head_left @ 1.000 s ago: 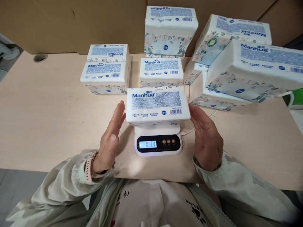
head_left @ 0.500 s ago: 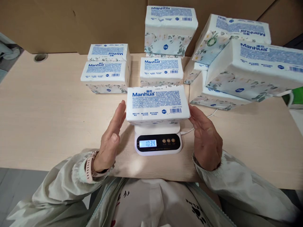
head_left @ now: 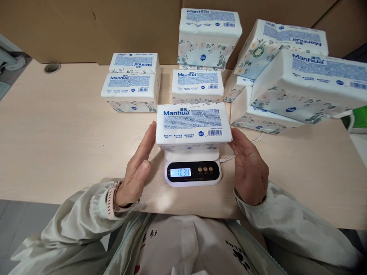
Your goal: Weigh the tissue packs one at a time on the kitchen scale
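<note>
A white Manhua tissue pack (head_left: 194, 124) with blue print lies on a white scale (head_left: 193, 179), whose lit display reads 103.4. My left hand (head_left: 137, 168) is beside the pack's left end, fingers stretched out and thumb apart, holding nothing. At the pack's right end is my right hand (head_left: 249, 168), fingers extended, with its fingertips close to the lower right corner; whether they touch it cannot be made out. Neither hand is wrapped round the pack.
Behind the scale stands another tissue pack (head_left: 197, 86), with a taller one (head_left: 209, 38) farther back. Two packs (head_left: 130, 91) sit at the left. Several packs (head_left: 309, 84) are piled at the right. A white cable (head_left: 228, 159) leaves the scale's right side. Cardboard (head_left: 137, 30) lines the back.
The view has shifted slightly, so most things appear a little farther right. Both hands keep nearly the same pose beside the pack, and the display reading is unchanged.
</note>
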The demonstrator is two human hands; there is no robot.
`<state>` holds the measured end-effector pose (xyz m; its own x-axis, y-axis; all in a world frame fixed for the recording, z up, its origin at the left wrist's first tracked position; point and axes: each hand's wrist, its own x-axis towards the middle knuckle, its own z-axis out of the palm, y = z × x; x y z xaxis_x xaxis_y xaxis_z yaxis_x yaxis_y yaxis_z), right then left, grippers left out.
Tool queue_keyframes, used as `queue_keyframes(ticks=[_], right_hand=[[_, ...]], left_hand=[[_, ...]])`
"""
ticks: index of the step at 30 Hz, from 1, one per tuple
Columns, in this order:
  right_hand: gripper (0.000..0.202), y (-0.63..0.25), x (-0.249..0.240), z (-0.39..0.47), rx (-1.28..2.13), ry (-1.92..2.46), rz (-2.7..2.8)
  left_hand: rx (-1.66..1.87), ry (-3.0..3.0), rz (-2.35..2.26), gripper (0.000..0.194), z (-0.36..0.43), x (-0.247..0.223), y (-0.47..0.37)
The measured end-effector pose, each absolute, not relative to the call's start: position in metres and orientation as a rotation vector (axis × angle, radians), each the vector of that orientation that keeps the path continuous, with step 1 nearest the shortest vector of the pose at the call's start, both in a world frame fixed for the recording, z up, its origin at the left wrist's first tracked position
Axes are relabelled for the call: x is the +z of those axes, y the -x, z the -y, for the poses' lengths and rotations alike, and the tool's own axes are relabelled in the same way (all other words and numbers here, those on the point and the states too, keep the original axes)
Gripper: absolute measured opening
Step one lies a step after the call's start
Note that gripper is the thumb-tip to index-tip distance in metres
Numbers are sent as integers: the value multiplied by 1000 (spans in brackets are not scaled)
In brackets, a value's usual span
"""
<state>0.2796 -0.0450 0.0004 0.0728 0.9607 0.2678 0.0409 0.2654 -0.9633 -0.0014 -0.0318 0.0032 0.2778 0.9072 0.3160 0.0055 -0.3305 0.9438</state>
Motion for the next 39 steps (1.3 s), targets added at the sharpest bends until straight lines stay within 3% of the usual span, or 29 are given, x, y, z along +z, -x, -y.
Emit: queue_keyframes(ticks=[11,17,22,26,30,35,39], right_hand=[[45,-279,-6,40,935,969,1280],[56,-275,-3,42,1086,967,1386],[58,-247,29,9,1065,872,1512],[81,-196,50,-59,1027,766,1661],[101,-136,36,-132,1019,670,1701],[92,-124,17,-154,1101,868,1744],[70,-177,22,-115,731,934,1771]], left_hand=[[1214,-1646,-785,69,28,-1,2],[1150,-1734,-774,78,28,4,0],[1507,-1778,-816,64,4,23,9],[1812,-1837,-874,40,-56,43,42],[1903,-1975,-1006,49,-116,39,78],[1749,-1841,-1274,60,-125,21,87],[2032,-1963,-1212,53,-85,34,53]])
